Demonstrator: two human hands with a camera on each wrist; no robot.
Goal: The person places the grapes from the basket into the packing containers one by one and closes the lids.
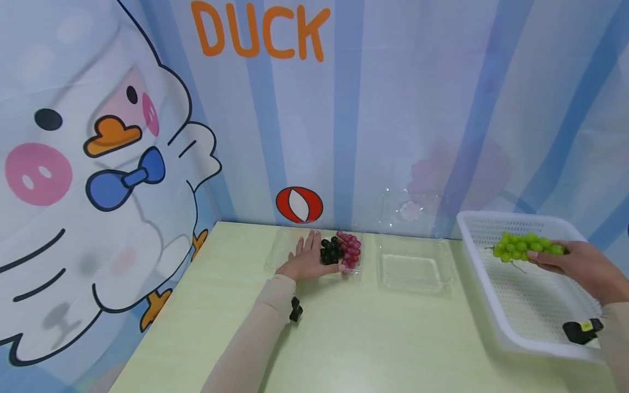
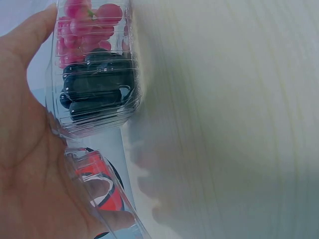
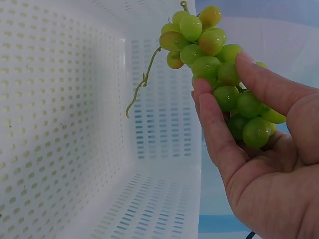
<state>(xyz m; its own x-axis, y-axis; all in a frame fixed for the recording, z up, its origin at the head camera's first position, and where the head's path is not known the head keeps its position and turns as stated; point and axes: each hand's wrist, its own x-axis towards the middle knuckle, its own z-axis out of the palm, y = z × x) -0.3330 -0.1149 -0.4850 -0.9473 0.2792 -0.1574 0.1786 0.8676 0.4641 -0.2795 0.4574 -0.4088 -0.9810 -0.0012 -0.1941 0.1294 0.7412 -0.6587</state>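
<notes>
My right hand [image 1: 585, 265] holds a bunch of green grapes [image 1: 523, 246] over the white basket [image 1: 501, 322]. In the right wrist view the thumb and fingers grip these green grapes [image 3: 227, 74], and a thin stem hangs from them. My left hand [image 1: 307, 263] lies with straight fingers on a clear plastic box [image 1: 282, 254] that has its lid folded out to the left. Its thumb reaches along the box's near edge. Inside that box are black grapes [image 1: 330, 250] and red grapes [image 1: 350, 248], seen through the ribbed wall in the left wrist view.
A second clear plastic box [image 1: 413, 267] stands between the first box and the basket, its lid raised towards the back. Behind the table [image 1: 363, 333] hangs a striped curtain [image 1: 373, 109] with a printed duck.
</notes>
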